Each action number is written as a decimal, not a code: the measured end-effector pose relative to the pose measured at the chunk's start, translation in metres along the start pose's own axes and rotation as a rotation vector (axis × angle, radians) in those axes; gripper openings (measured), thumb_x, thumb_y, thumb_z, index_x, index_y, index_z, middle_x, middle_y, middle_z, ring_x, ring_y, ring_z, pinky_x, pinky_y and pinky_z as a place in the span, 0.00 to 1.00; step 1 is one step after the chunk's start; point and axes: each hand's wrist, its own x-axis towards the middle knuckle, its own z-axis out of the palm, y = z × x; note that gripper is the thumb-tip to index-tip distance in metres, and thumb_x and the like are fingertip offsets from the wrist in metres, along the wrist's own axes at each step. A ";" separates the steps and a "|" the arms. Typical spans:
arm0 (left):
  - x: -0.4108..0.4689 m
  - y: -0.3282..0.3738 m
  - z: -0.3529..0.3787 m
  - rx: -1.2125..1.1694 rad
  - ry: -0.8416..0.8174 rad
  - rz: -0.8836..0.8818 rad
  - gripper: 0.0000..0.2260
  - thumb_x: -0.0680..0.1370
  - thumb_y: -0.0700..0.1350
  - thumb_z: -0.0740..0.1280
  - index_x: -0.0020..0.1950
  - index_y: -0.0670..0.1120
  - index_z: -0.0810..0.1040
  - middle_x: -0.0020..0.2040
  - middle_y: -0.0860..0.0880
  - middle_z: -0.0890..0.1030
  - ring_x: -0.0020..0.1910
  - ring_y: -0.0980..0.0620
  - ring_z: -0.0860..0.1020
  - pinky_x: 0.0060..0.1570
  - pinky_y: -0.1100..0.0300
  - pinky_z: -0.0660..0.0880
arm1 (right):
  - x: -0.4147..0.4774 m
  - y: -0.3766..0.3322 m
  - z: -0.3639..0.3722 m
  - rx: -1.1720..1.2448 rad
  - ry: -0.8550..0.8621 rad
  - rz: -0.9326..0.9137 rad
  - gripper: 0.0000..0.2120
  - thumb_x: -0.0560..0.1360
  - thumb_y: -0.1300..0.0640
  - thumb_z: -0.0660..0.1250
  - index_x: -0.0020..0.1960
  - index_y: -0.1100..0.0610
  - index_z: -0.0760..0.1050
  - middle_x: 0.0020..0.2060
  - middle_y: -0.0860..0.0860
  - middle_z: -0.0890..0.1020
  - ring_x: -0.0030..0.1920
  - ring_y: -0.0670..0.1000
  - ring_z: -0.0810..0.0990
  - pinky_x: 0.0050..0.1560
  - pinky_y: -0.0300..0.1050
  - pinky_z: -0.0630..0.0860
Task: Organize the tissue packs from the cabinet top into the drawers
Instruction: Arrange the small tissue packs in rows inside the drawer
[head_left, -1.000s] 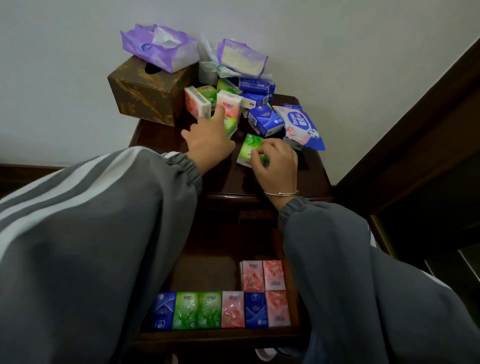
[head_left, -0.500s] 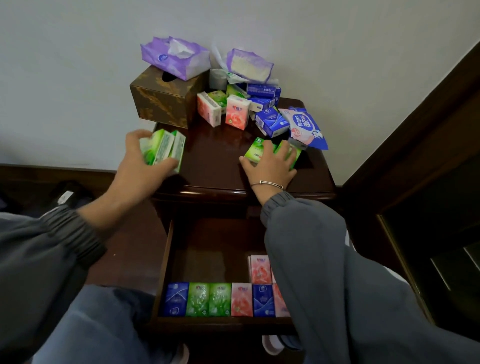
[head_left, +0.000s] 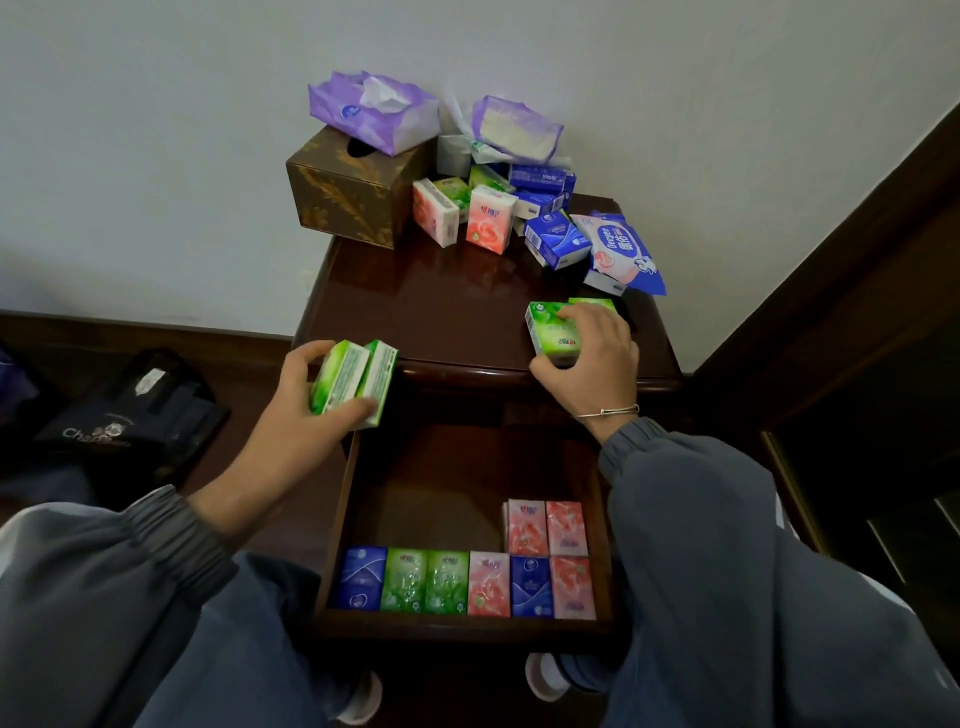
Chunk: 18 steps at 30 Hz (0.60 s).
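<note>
Dark wood cabinet (head_left: 441, 312) against the wall, drawer (head_left: 441, 483) pulled out underneath. In the drawer, a front row of six small packs (head_left: 470, 584), blue, green, green, pink, blue, pink, plus two pink ones (head_left: 545, 527) behind on the right. Up top at the back, a brown tissue box (head_left: 348, 192) with a purple soft pack (head_left: 374, 111) on it, then wet wipes (head_left: 621, 247) and a loose heap (head_left: 488, 213) of pink, green and blue packs. Left hand (head_left: 306, 410) off the front left corner, clamped around two green packs (head_left: 356, 382). Right hand (head_left: 592, 353) curled over more green packs (head_left: 553, 330) at the front right edge of the top.
</note>
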 end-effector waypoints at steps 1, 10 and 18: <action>-0.001 0.000 0.003 -0.008 -0.008 -0.003 0.27 0.73 0.46 0.73 0.64 0.63 0.65 0.57 0.55 0.76 0.55 0.55 0.78 0.51 0.56 0.77 | -0.002 0.000 -0.001 0.033 0.012 0.014 0.26 0.62 0.45 0.66 0.58 0.53 0.74 0.59 0.50 0.77 0.62 0.54 0.71 0.56 0.52 0.70; -0.015 -0.004 -0.011 0.044 -0.058 -0.015 0.27 0.72 0.47 0.74 0.60 0.71 0.66 0.54 0.55 0.78 0.50 0.57 0.80 0.46 0.61 0.76 | -0.020 -0.037 -0.068 1.285 -0.235 0.606 0.14 0.64 0.54 0.63 0.49 0.52 0.76 0.46 0.50 0.83 0.47 0.51 0.83 0.44 0.41 0.78; -0.036 -0.072 -0.012 0.044 -0.100 -0.212 0.25 0.72 0.41 0.73 0.64 0.58 0.68 0.55 0.47 0.79 0.46 0.53 0.78 0.43 0.61 0.74 | -0.118 -0.036 0.007 1.147 -0.959 1.190 0.17 0.64 0.53 0.68 0.50 0.61 0.78 0.43 0.59 0.84 0.45 0.58 0.83 0.50 0.50 0.77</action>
